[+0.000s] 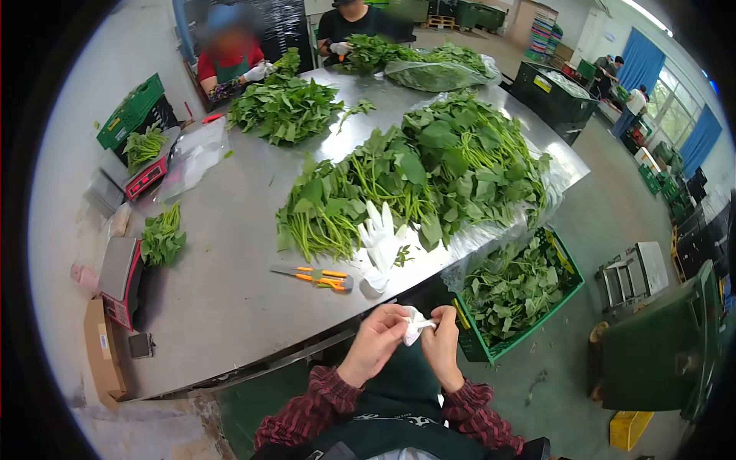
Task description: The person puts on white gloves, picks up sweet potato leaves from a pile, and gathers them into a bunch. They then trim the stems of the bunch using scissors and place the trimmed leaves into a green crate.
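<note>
My left hand and my right hand, both bare, are closed on a bunched-up white glove just off the table's front edge. Its fingers cannot be made out in the crumpled cloth. A second white glove lies on the metal table, against a large pile of leafy green stems. Left of that glove lie orange-handled cutters, with a blade pointing left. Below the table edge at right, a green crate holds loose leaves.
Red-framed scales and a small bunch of greens stand at left. Two people work across the table, beside more greens and a filled plastic bag. A step stool and a dark green bin stand right.
</note>
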Demonstrator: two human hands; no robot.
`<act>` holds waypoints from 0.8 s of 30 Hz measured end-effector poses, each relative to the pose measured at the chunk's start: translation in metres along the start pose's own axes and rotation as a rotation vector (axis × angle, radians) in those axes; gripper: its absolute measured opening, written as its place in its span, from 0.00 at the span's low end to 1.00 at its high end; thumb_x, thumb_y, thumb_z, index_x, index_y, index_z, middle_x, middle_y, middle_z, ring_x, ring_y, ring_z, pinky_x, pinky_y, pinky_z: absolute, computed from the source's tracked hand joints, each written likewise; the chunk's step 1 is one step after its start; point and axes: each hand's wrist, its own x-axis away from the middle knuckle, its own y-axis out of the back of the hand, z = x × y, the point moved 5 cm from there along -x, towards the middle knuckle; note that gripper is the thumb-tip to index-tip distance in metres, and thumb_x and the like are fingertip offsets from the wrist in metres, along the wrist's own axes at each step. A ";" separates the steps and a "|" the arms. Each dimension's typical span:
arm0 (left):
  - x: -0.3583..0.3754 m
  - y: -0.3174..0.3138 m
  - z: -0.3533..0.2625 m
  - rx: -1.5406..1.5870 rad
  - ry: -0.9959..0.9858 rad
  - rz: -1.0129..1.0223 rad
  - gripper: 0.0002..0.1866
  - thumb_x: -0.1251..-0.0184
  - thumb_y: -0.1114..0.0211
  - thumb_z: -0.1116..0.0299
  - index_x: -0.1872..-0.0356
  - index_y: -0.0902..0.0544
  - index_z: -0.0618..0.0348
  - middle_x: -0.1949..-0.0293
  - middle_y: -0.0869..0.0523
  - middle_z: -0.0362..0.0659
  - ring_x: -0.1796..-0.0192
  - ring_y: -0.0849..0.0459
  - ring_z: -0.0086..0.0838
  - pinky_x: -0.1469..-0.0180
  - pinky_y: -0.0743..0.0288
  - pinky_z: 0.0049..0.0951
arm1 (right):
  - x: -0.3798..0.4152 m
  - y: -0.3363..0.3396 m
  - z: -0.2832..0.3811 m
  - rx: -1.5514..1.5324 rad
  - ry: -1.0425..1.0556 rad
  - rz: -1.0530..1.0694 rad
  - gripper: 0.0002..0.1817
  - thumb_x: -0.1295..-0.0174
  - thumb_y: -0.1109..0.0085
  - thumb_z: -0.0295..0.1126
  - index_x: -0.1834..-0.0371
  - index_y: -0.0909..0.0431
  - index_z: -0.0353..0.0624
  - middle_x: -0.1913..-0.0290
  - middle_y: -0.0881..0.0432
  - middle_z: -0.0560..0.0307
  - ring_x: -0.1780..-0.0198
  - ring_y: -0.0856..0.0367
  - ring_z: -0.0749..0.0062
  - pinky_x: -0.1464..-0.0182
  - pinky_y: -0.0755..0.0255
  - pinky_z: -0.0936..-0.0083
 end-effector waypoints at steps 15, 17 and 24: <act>-0.001 0.012 0.044 0.140 0.455 0.076 0.08 0.36 0.49 0.79 0.61 0.21 0.63 0.59 0.19 0.42 0.56 0.20 0.26 0.52 0.26 0.30 | -0.011 0.005 -0.012 -1.286 -0.361 0.386 0.08 0.39 0.42 0.29 0.59 0.28 0.40 0.66 0.23 0.63 0.67 0.23 0.81 0.64 0.28 0.82; -0.003 0.010 0.036 0.179 0.323 0.097 0.09 0.38 0.47 0.80 0.59 0.21 0.63 0.58 0.19 0.42 0.55 0.20 0.26 0.48 0.29 0.28 | -0.010 0.006 -0.020 -1.109 -0.372 0.373 0.08 0.39 0.42 0.28 0.59 0.28 0.40 0.69 0.23 0.65 0.70 0.23 0.83 0.66 0.29 0.85; 0.009 -0.001 0.037 0.089 0.316 0.145 0.10 0.39 0.44 0.79 0.57 0.22 0.63 0.59 0.18 0.41 0.55 0.20 0.25 0.52 0.28 0.25 | -0.016 0.006 0.005 -1.152 -0.334 0.480 0.05 0.38 0.43 0.28 0.63 0.27 0.39 0.70 0.24 0.66 0.70 0.25 0.86 0.68 0.32 0.88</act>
